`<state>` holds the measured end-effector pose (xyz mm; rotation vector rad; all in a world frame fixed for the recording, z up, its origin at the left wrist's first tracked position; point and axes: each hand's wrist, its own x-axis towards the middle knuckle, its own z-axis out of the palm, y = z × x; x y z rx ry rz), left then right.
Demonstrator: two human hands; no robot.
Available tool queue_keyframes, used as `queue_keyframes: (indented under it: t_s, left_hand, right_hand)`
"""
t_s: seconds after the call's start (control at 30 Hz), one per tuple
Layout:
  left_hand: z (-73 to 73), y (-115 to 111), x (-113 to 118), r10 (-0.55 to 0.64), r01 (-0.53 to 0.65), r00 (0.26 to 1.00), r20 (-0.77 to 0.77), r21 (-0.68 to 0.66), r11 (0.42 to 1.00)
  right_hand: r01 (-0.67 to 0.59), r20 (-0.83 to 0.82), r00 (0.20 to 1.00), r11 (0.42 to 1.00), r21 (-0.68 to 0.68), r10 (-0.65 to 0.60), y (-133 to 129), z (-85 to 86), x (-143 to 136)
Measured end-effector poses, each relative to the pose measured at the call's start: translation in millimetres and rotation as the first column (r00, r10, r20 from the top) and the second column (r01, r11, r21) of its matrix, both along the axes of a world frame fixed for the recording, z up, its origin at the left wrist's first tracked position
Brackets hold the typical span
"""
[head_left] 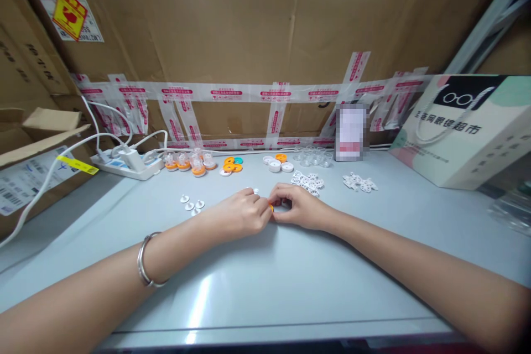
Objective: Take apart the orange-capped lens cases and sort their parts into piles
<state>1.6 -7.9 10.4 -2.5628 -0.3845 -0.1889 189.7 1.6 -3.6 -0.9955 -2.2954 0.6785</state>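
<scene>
My left hand (pixel 252 213) and my right hand (pixel 296 206) meet over the middle of the table, fingertips closed on a small orange plastic piece (pixel 272 208). Only a sliver of the piece shows; the fingers hide the rest. Left of my left hand lie several small white discs with stems (pixel 189 206). Beyond my right hand is a heap of white perforated plastic parts (pixel 307 181). White round cups (pixel 274 166) and an orange ring (pixel 281 158) sit behind my hands. Flat orange rings (pixel 232 165), with a teal ring (pixel 238 160) among them, lie further left.
Orange-based clear domed pieces (pixel 198 165) stand at the back left beside a power strip (pixel 141 168). Clear plastic parts (pixel 313 156) and a phone (pixel 350 133) are at the back. More white parts (pixel 360 182), a paper bag (pixel 452 138) and cardboard boxes (pixel 249 27) surround the table.
</scene>
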Motion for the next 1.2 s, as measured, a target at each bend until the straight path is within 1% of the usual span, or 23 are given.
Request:
queue_keyframes:
  t_s: [0.13,0.2,0.27,0.3,0.37,0.4,0.43,0.5,0.57,0.6,0.63,0.67,0.73,0.87,0.97,1.03,1.1,1.13,1.2]
  left_hand:
    - [-6.3,7,-2,0.017,-0.013,0.998,0.061,-0.07,0.997]
    - [-5.2,11,-3,0.032,-0.021,0.994,0.107,-0.101,0.995]
    - [3.6,16,-9,0.08,-0.062,0.985,0.15,-0.124,0.99]
    - [10.9,19,-14,0.13,-0.106,0.975,0.182,-0.136,0.985]
    - [28.4,25,-33,0.283,-0.242,0.926,0.249,-0.182,0.953]
    - [36.8,28,-47,0.399,-0.349,0.879,0.261,-0.218,0.911]
    - [43.8,31,-63,0.495,-0.434,0.838,0.228,-0.27,0.859]
    - [51.2,34,-99,0.627,-0.553,0.764,0.152,-0.345,0.758]
    - [49.5,34,-133,0.689,-0.606,0.721,0.07,-0.419,0.677]
    - [46.3,34,-147,0.733,-0.647,0.68,0.035,-0.442,0.621]
    - [42.5,33,-158,0.759,-0.669,0.651,0.01,-0.465,0.579]
    - [38.7,33,-166,0.769,-0.67,0.639,0.004,-0.487,0.56]
    - [32.9,33,-173,0.77,-0.658,0.638,0.01,-0.513,0.552]
    - [29.7,35,-170,0.77,-0.675,0.637,-0.027,-0.502,0.541]
    - [28.0,34,-169,0.76,-0.682,0.65,-0.027,-0.464,0.566]
    - [26.2,32,-171,0.752,-0.674,0.659,-0.017,-0.459,0.58]
    - [25.0,32,-174,0.765,-0.691,0.643,-0.027,-0.452,0.564]
    - [25.1,33,-176,0.779,-0.71,0.626,-0.044,-0.446,0.545]
    - [27.2,33,-178,0.821,-0.769,0.566,-0.078,-0.408,0.492]
  right_hand:
    - [0.01,-0.001,1.0,1.0,-0.016,-0.01,0,0.4,-1]
    - [0.015,0.001,1.0,0.999,-0.031,-0.015,-1,0.9,-1]
    - [0.023,-0.001,1.0,0.998,-0.05,-0.023,-2,1.2,-1]
    - [0.03,-0.002,1.0,0.998,-0.059,-0.03,-3,1.2,-1]
    - [0.047,0.001,0.999,0.996,-0.077,-0.047,-3,1.0,0]
    - [0.055,0.002,0.998,0.995,-0.084,-0.055,-3,0.7,0]
    - [0.058,0.001,0.998,0.994,-0.09,-0.058,-3,0.5,1]
    - [0.05,-0.002,0.999,0.994,-0.101,-0.05,-3,0.1,1]
    - [0.042,-0.007,0.999,0.994,-0.103,-0.043,-3,0.2,1]
    - [0.04,-0.007,0.999,0.994,-0.102,-0.041,-3,0.5,1]
    - [0.042,-0.003,0.999,0.994,-0.101,-0.043,-3,1.0,0]
    - [0.045,0.002,0.999,0.994,-0.099,-0.045,-3,1.6,0]
    - [0.049,0.015,0.999,0.994,-0.094,-0.048,-3,3.0,-1]
    - [0.042,0.036,0.999,0.995,-0.094,-0.039,-3,5.6,-2]
    - [0.046,0.036,0.998,0.992,-0.114,-0.042,-3,7.3,-1]
    - [0.056,0.015,0.998,0.982,-0.182,-0.054,-2,8.8,0]
    - [0.057,-0.023,0.998,0.955,-0.29,-0.066,-1,10.8,1]
    - [0.053,-0.046,0.996,0.939,-0.34,-0.073,0,12.1,1]
    - [0.058,-0.097,0.99,0.915,-0.398,-0.105,2,14.9,3]
